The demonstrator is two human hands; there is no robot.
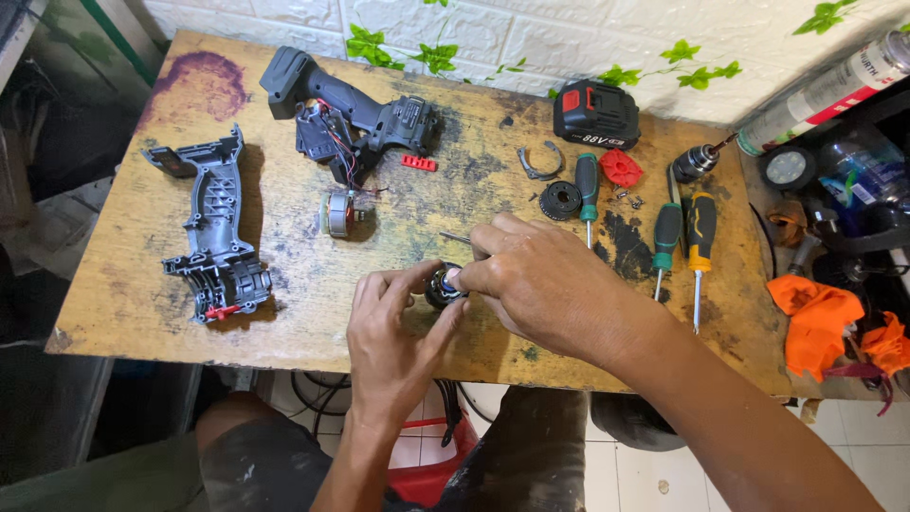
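Observation:
My left hand (393, 327) pinches a small dark round drill part (440, 287) just above the stained wooden tabletop (313, 284). My right hand (540, 280) meets it from the right, fingertips on the same part, with a thin metal tool (455, 237) sticking out behind the fingers. A small motor (338, 212) lies on the board behind my hands. An opened drill body (355, 118) with loose wires lies at the back, and its separate grey housing half (213, 228) lies at the left.
A black and red battery pack (595, 114) sits at the back right. Nearby lie a black ring part (559, 200), a red plastic piece (620, 168), a chuck (695, 163) and three screwdrivers (684, 232). Orange cloth (820, 322) and clutter fill the right edge.

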